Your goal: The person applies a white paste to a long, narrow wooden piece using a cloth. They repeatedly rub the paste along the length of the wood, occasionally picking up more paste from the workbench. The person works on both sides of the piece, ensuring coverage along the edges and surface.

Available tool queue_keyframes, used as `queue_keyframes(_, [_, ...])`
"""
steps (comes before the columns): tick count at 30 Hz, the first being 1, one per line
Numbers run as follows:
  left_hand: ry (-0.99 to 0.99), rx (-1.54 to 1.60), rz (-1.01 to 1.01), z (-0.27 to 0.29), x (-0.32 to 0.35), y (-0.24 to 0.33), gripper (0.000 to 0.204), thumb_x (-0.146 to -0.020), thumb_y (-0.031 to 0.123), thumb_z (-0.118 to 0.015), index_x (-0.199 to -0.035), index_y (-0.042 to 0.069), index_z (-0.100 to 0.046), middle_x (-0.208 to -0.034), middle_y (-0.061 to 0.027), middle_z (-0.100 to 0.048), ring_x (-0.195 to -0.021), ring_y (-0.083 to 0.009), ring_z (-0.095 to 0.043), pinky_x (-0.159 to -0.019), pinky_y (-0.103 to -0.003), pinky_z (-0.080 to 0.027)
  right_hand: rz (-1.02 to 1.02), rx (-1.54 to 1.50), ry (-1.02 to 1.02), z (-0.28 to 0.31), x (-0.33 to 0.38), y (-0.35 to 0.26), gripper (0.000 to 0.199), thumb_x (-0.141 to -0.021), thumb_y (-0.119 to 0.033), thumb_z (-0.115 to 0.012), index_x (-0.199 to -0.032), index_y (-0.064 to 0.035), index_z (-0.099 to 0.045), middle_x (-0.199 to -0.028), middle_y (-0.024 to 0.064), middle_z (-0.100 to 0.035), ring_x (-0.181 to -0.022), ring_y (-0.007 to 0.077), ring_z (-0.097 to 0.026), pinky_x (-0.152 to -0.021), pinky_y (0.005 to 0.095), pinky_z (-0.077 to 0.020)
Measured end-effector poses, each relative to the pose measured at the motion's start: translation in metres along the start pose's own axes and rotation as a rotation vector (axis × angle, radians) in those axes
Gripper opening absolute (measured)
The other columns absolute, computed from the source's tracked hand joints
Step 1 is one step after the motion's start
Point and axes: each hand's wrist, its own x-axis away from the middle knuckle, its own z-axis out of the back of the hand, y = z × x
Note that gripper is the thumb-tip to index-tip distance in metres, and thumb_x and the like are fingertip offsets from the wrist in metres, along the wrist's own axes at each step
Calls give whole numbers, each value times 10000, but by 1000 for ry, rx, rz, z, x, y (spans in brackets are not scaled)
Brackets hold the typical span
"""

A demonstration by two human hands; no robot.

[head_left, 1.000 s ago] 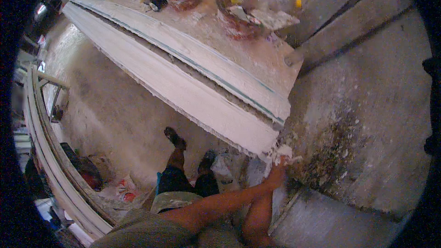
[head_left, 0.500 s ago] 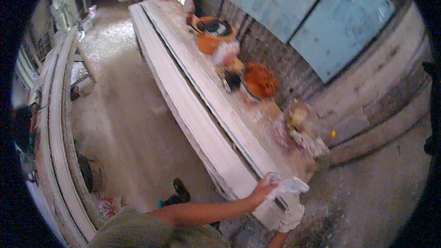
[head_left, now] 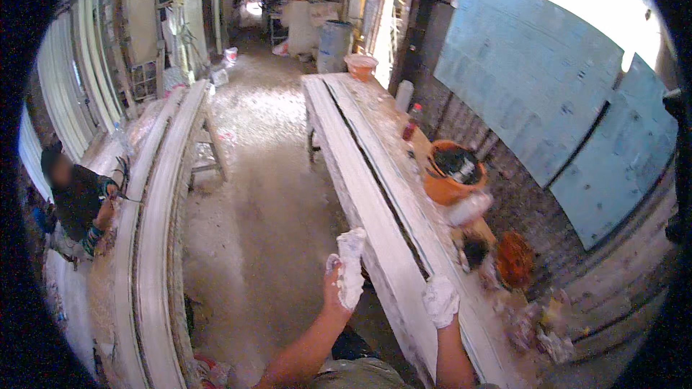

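My left hand is raised off the near edge of the right-hand bench, its fingers closed round an upright white-coated piece whose exact kind does not show. Over the bench, my right hand is closed at a white, lumpy wad that looks like plaster-soaked material and hides most of the fingers. Beneath it run two long white moulding strips, parted by a dark narrow gap.
Along the bench's wall side stand an orange bucket, a red-capped bottle and an orange basin. To the left, a person sits beside another bench with long strips. A blue barrel stands farther back.
The view has swung up toward the far end of the room. My hands, close together at the bench's near end before, are now apart, the left over the aisle side.
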Motion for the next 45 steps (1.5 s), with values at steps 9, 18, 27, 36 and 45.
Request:
queue_keyframes(9, [-25,-140,-414,-14,-163,306,171,-945,297,-526,-1052,163,-514,-738,-35,-601,-544,-184,-587,-439,-294,-496,-391,-1442,-305,-272,-315,79,138,-907,-231,-466,-829,-162,-556,-722,-4,-527,-665,158,-549,-565,305,-477])
queue_keyframes(18, [-179,321,-329,-77,-250,484,230,-908,344,-553,-975,124,-559,-696,20,-563,-561,-160,-591,-469,-282,-509,2,-213,-362,-397,-529,40,119,-900,-255,-476,-878,-154,-535,-751,2,-543,-688,179,-563,-592,314,-485])
queue_keyframes(27, [524,-738,-1035,4,-384,650,239,-902,315,-563,-1041,120,-566,-746,-23,-593,-573,-192,-598,-468,-328,-517,-334,-477,-174,-585,-756,39,135,-859,-201,-541,-943,-95,-530,-826,47,-573,-761,220,-584,-657,345,-489])
queue_keyframes(36, [260,-104,-518,20,-624,831,306,-923,434,-509,-979,139,-568,-647,1,-546,-498,-131,-525,-394,-300,-432,-426,-266,70,-780,-990,54,234,-817,-146,-607,-1007,-37,-525,-901,93,-604,-833,261,-606,-722,377,-494])
queue_keyframes(45, [721,-468,-571,-28,-864,886,200,-938,216,-565,-1111,120,-532,-892,-4,-595,-715,-138,-580,-583,-282,-479,-414,-128,148,-907,-1107,61,351,-776,-92,-672,-1071,22,-521,-976,138,-635,-906,303,-627,-787,409,-498])
